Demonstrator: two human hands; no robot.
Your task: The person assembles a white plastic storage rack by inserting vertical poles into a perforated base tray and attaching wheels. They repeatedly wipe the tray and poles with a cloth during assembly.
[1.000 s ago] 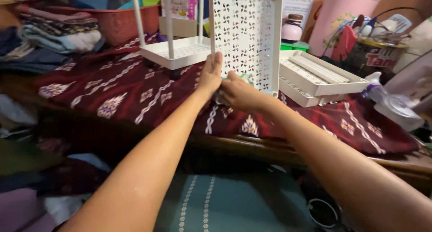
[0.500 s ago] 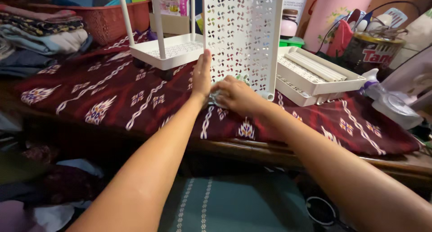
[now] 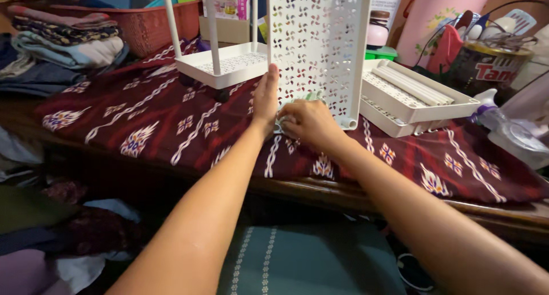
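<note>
A white perforated plastic panel [image 3: 317,43] stands upright on a table covered with a dark red patterned cloth [image 3: 148,129]. My left hand [image 3: 266,100] lies with straight fingers along the panel's lower left edge and holds it. My right hand [image 3: 311,123] is curled against the bottom of the panel, closed on a small pale crumpled cloth [image 3: 284,123]. Behind the panel to the left sits a white shelf tray [image 3: 229,66] with upright white poles.
Stacked white trays [image 3: 412,94] lie right of the panel. Behind them are a pink container [image 3: 440,20] and a tin of utensils [image 3: 486,63]. A clear bottle [image 3: 512,132] lies far right. Folded clothes [image 3: 63,43] and a red basket [image 3: 146,20] are at the left; a teal cushion [image 3: 309,260] lies below.
Both hands stay at the panel's lower left corner; the right hand has shifted slightly along its bottom edge. The view has swayed a little.
</note>
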